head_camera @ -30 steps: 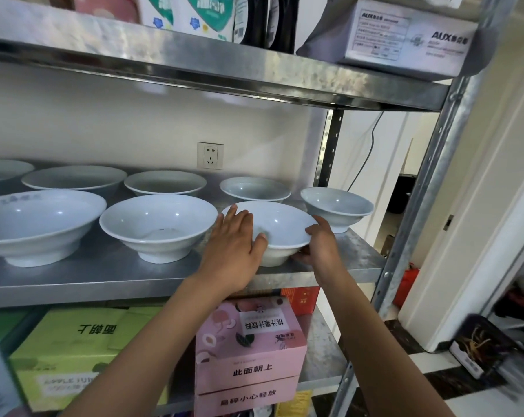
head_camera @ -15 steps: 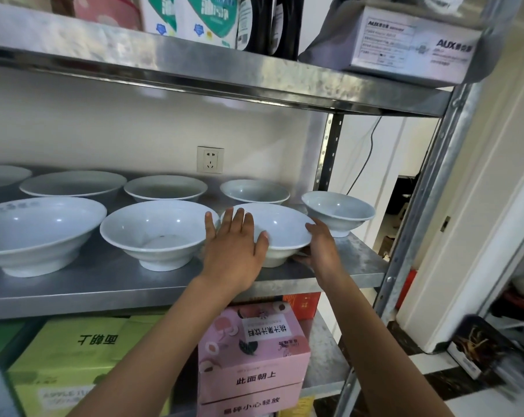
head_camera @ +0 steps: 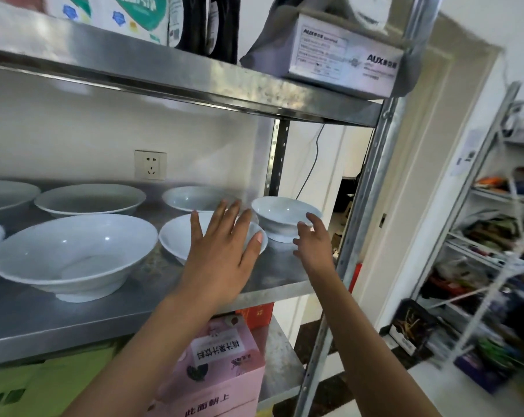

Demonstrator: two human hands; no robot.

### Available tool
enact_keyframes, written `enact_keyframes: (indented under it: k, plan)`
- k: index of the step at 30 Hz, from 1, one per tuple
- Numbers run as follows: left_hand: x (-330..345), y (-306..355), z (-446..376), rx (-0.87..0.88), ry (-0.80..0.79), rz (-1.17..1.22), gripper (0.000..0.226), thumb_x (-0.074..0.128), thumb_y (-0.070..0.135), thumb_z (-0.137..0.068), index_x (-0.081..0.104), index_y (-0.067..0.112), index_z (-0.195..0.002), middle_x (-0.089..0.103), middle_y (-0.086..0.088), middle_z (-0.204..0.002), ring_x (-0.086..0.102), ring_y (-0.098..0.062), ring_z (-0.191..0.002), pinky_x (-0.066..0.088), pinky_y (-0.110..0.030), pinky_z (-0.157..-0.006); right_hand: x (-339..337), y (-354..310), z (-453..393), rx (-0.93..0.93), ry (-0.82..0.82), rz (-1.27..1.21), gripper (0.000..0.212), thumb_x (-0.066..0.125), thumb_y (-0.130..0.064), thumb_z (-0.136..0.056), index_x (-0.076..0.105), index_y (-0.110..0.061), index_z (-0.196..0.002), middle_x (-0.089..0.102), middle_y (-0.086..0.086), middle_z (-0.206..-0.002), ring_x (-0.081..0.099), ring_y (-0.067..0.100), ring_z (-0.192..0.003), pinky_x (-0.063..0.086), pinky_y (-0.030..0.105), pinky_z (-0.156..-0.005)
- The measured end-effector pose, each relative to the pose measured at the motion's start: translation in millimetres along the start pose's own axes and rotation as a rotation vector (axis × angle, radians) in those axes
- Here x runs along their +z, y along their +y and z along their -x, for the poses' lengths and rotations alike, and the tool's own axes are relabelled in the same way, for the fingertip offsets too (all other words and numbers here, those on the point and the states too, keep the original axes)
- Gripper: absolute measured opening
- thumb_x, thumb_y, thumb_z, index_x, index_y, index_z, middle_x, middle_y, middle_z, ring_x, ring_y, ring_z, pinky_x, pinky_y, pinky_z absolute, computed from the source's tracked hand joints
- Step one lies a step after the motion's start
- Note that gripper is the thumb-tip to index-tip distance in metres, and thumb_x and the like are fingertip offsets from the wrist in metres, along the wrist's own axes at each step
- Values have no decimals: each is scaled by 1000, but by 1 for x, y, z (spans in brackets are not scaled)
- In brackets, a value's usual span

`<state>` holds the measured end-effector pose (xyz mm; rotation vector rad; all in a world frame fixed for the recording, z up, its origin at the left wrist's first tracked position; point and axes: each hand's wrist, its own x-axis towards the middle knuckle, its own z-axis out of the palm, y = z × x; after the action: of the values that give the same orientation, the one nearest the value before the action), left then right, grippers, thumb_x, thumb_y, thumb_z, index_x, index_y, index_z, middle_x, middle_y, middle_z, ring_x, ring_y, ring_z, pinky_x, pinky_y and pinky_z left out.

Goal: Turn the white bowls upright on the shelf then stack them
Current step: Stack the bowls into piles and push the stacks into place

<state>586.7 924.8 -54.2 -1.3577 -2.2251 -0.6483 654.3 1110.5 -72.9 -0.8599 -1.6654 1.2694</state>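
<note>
White bowls [head_camera: 74,254] upright, left hand [head_camera: 221,251] spread flat, right hand [head_camera: 313,242] open

I see a shiny metal shelf [head_camera: 284,275] with round white bowls on it, all open side up. My left hand [head_camera: 221,254] is flat with the fingers spread, in front of a small white bowl [head_camera: 176,239] near the front. My right hand [head_camera: 313,245] is open too, with fingers a little bent, just beside the small white end bowl [head_camera: 284,213]. A big white bowl [head_camera: 74,254] sits to the left. A pink cardboard box [head_camera: 221,371] sits on the shelf below.
</note>
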Motion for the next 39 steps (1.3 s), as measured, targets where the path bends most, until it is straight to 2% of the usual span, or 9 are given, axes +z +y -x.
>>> enact_keyframes:
  k: [4,7,13,17,22,25,28,33,39]
  plan:
    - [2,-7,-4,8,50,45,67,3,53,-93,31,23,-146,23,1,-159,11,-18,-150,8,-55,-119,-2,4,-19,-3,23,179,46,48,-34,-96,40,-35,-141,55,10,-136,56,33,-120,49,51,-98]
    - [5,-15,-10,12,65,39,62,12,49,-96,40,19,-142,31,-1,-156,18,-20,-148,12,-58,-117,-3,5,-28,-31,2,359,49,47,-28,-99,36,-24,-147,50,9,-142,50,31,-127,42,38,-103]
    - [3,-36,-9,-1,99,47,53,22,43,-96,47,17,-134,42,-3,-148,33,-22,-140,20,-60,-113,4,15,-49,-54,-6,456,37,56,-29,-94,56,-17,-129,61,8,-128,58,28,-110,46,33,-91]
    - [-5,-50,-6,3,119,78,55,24,45,-94,47,17,-135,44,-3,-147,34,-19,-134,20,-56,-114,9,19,-58,-79,55,384,19,61,-23,-91,63,-15,-108,67,4,-103,59,21,-87,43,27,-71]
    - [-19,-59,-3,-28,139,123,58,23,49,-94,50,18,-135,46,-1,-145,33,-17,-132,25,-57,-114,17,17,-60,-176,151,280,21,61,-26,-90,64,-22,-111,69,0,-103,61,20,-87,42,24,-71]
    - [-28,-68,-2,-51,121,105,61,20,52,-93,47,20,-137,44,1,-147,39,-24,-134,18,-46,-116,25,6,-63,-228,164,234,23,63,-23,-90,65,-21,-113,69,2,-105,61,20,-90,41,23,-73]
    - [-37,-76,0,-77,137,116,61,21,53,-93,48,20,-137,46,2,-145,40,-21,-134,21,-53,-116,36,-8,-65,-321,149,207,24,65,-23,-89,66,-22,-113,70,4,-104,63,21,-92,45,25,-78]
    - [-40,-89,7,-104,145,103,57,25,52,-94,49,21,-135,48,3,-142,41,-19,-133,28,-56,-111,57,-34,-68,-385,84,54,18,71,-20,-83,71,-23,-100,69,-1,-85,58,10,-71,47,19,-65]
    - [-42,-102,26,-143,189,87,51,27,49,-95,47,24,-135,50,4,-140,37,-12,-130,27,-54,-113,97,-52,-70,-340,-115,-40,19,78,-20,-74,69,-37,-79,69,1,-76,68,22,-70,59,48,-71]
